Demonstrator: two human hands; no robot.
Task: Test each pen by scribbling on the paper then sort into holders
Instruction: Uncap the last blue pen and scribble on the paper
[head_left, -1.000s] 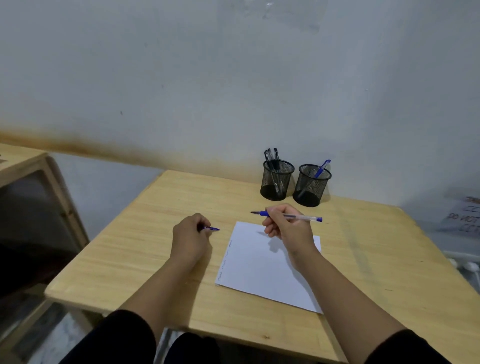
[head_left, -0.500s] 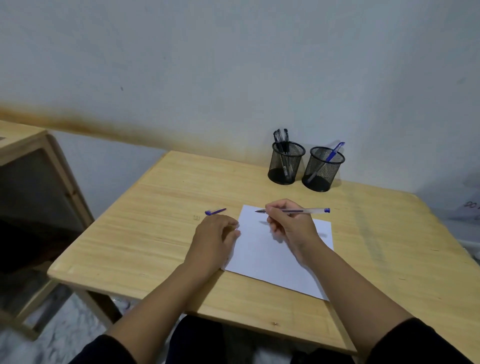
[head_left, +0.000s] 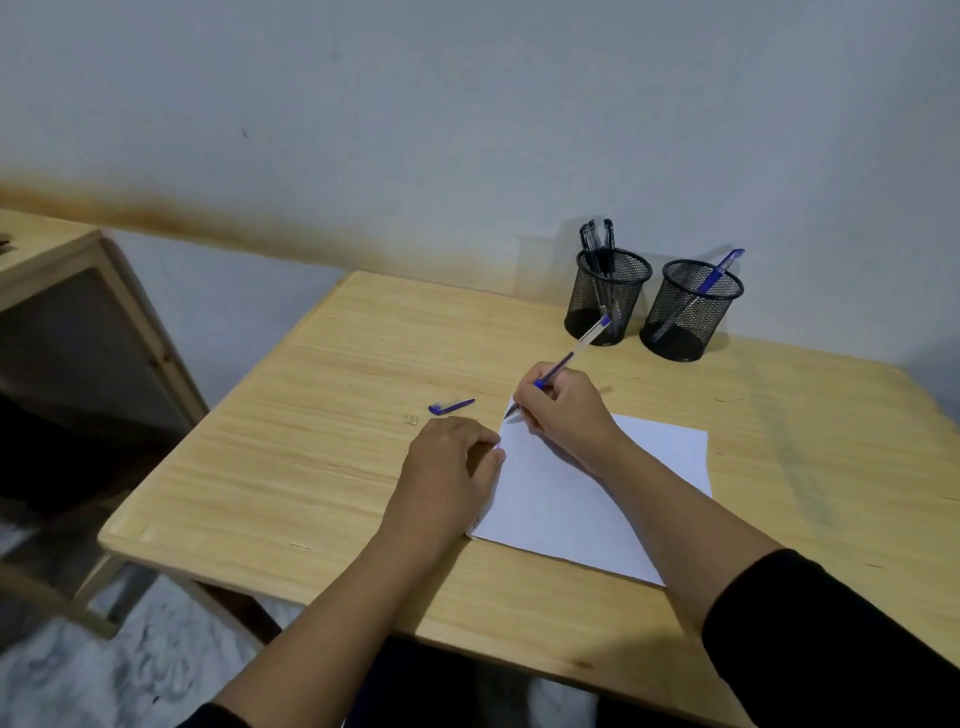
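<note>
A white sheet of paper (head_left: 576, 499) lies on the wooden table (head_left: 322, 415). My right hand (head_left: 566, 410) grips a blue pen (head_left: 582, 345) in a writing hold, its tip down at the paper's far left corner. My left hand (head_left: 457, 467) rests on the paper's left edge, fingers loosely curled, holding nothing. The pen's blue cap (head_left: 451, 406) lies on the table just left of the paper. Two black mesh holders stand at the back: the left holder (head_left: 608, 296) has black pens, the right holder (head_left: 693, 309) has one blue pen.
The wall runs right behind the holders. A second wooden table (head_left: 62, 260) stands to the left across a gap of floor. The near table edge is close to my body.
My right hand turned the pen from lying level to a writing hold and lowered its tip to the paper corner. My left hand let go of the cap and moved onto the paper's edge.
</note>
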